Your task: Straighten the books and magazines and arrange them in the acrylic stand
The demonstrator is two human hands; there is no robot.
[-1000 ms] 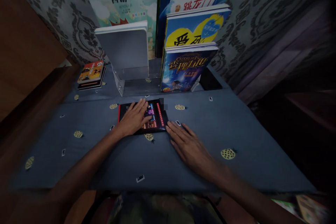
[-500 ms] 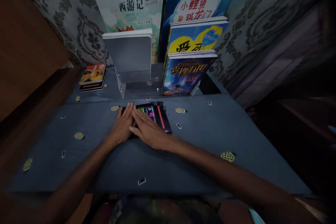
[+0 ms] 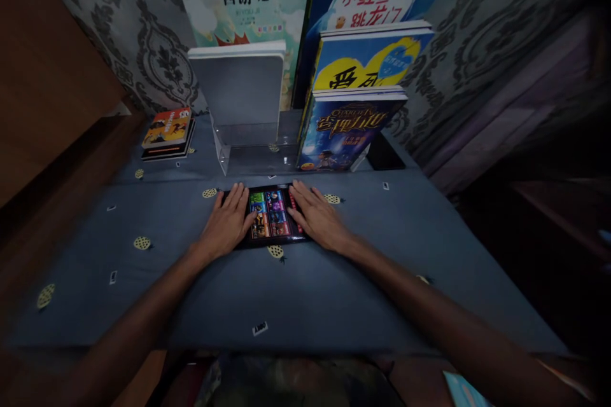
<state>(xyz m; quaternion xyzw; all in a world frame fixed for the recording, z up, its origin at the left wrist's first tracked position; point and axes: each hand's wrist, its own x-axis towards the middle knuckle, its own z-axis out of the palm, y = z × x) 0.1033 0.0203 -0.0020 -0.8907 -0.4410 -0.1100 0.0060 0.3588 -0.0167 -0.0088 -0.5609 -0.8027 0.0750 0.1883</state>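
A dark book (image 3: 270,214) with rows of small bright pictures and a red strip on its cover lies flat on the cloth-covered table. My left hand (image 3: 229,219) rests flat on the book's left side, fingers stretched forward and thumb toward the pictures. Across from it, my right hand (image 3: 319,216) lies flat over the right edge, partly hiding the red strip. Both hands have their fingers extended and grip nothing.
Behind the book stands a clear acrylic book stand (image 3: 252,159) with a grey-backed book (image 3: 243,89) in it. A blue book (image 3: 346,137) and a yellow-and-blue book (image 3: 329,63) lean at its right. Small stacked books (image 3: 167,130) lie at the left. Taller books stand at the back.
My right hand has moved right, from beside my left hand to the book's right edge, uncovering the pictures. My left hand stays on the left side. The view has shifted slightly.
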